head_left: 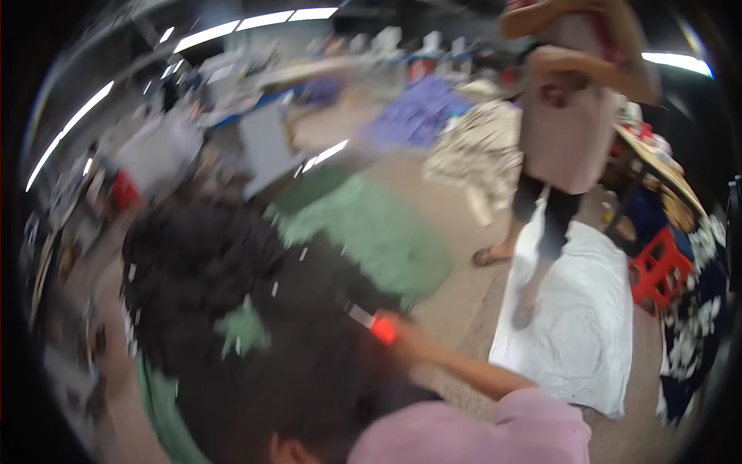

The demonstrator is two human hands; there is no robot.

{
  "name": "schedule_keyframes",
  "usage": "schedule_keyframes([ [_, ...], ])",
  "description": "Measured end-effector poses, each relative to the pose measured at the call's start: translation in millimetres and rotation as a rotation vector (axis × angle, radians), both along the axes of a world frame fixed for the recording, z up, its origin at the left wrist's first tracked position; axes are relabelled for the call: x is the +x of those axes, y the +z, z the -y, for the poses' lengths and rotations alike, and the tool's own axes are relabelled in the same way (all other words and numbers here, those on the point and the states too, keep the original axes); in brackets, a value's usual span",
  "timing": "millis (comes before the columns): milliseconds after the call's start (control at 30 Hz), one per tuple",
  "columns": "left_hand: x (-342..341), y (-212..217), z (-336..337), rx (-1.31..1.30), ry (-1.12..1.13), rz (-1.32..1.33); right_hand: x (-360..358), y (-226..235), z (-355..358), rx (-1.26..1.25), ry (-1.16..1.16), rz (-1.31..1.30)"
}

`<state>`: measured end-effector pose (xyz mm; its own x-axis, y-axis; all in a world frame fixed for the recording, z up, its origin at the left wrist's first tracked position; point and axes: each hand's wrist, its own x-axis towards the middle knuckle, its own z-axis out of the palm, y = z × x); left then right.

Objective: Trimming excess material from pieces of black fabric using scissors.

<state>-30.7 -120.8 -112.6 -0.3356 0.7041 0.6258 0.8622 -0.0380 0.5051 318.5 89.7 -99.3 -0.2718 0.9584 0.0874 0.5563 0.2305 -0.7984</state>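
My right hand (405, 340) reaches out from a pink short sleeve, its fingers closed round a small bright red object (383, 329) with a pale flat end pointing away to the left. Motion blur hides its exact kind. The hand is over a large heap of dark cloth pieces (209, 247), spread across the left and middle. A green scrap (243, 329) lies on the heap. At the bottom edge shows a bit of skin, perhaps my left hand (287, 449); its fingers cannot be made out.
Green cloth (379, 232) lies beyond the dark heap, with purple cloth (421, 112) and cream cloth (479, 143) farther back. To the right, a person (568, 131) stands with crossed arms behind a white sack (576, 325). A red plastic stool (661, 269) stands beside it.
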Motion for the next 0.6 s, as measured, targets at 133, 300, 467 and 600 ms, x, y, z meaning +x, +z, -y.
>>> schedule_keyframes([
  [133, 36.2, 48.5, 7.8, -0.012, 0.047, 0.470, 11.5, 44.1, 20.1, -0.024, -0.190, 0.110],
  [300, 34.2, 52.7, 13.5, 0.004, 0.094, 0.472, 5.2, 25.7, 18.8, 0.075, -0.093, 0.015],
  [467, 15.4, 92.6, -1.9, 0.113, 0.133, 0.428, -13.8, 32.7, 17.3, 0.077, -0.051, 0.021],
  [600, -23.7, 128.4, -37.8, 0.266, 0.127, 0.184, -18.3, 24.5, 6.2, 0.039, -0.009, 0.006],
])
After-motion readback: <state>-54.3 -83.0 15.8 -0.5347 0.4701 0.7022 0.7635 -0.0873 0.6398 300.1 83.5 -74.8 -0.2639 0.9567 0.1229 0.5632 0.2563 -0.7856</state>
